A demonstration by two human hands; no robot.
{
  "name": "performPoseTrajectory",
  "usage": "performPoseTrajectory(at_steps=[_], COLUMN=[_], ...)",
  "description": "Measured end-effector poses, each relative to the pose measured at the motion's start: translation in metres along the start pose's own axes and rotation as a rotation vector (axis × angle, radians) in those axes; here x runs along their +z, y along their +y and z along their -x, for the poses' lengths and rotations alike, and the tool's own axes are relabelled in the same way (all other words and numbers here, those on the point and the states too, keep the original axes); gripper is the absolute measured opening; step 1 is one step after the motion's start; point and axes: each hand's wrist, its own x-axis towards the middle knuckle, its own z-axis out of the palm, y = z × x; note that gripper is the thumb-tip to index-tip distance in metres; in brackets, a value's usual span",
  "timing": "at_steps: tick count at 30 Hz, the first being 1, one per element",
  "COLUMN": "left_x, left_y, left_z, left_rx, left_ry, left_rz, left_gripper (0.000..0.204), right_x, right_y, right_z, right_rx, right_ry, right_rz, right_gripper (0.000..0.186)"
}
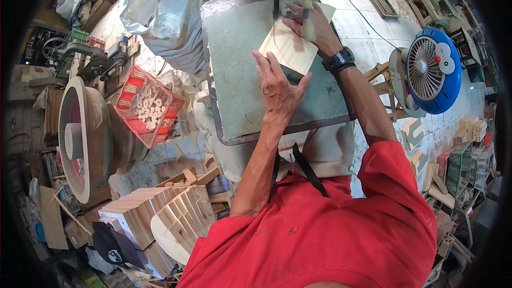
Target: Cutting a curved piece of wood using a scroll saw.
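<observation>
A pale wooden block (290, 48) lies on the green-grey, dark-rimmed machine table (234, 96), which looks like that of a band saw. My left hand (280, 88) spans the block's near end, fingers along its left corner and thumb at the right. On the block's far right part rests my right hand (314, 26), its fingers bent over the top and a black watch on the wrist. At the far edge, an upright machine part (275, 0) stands close to the block and my right fingertips. It is blurred, and the blade cannot be made out clearly.
A red plastic basket (125, 101) of small wooden rings sits left, below a large pale plastic bag (160, 16). Stacked wooden pieces (138, 210) and a dark cap (114, 248) are at lower left. A blue fan (434, 69) stands to the right.
</observation>
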Motion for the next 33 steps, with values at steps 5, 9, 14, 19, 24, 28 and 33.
performPoseTrajectory(at_steps=[5, 9, 14, 19, 24, 28, 33], left_x=[0.000, 0.001, -0.002, -0.001, -0.002, -0.002, 0.001], left_y=[0.004, 0.006, 0.001, 0.002, 0.000, -0.002, 0.001], left_z=[-0.002, -0.003, -0.004, -0.005, -0.006, -0.007, -0.011], left_rx=[-0.009, -0.003, -0.003, -0.003, 0.000, 0.020, 0.015], left_ry=[-0.023, -0.017, -0.023, -0.030, -0.022, -0.021, -0.015], left_rz=[0.039, 0.031, 0.032, 0.035, 0.028, 0.029, 0.032], left_gripper=[0.113, 0.113, 0.113, 0.113, 0.113, 0.113, 0.113], right_x=[0.003, 0.002, -0.005, -0.003, -0.003, -0.004, -0.008], right_y=[0.009, 0.011, 0.000, 0.005, 0.000, 0.000, 0.004], right_z=[0.002, 0.002, 0.002, 0.002, 0.002, 0.002, 0.003], right_rx=[-0.003, 0.007, 0.026, 0.012, 0.010, 0.000, 0.034], right_ry=[0.015, 0.027, -0.008, -0.010, 0.037, 0.086, -0.020], right_rz=[-0.156, -0.175, -0.064, -0.087, -0.042, -0.045, -0.103], right_gripper=[0.040, 0.040, 0.040, 0.042, 0.044, 0.043, 0.041])
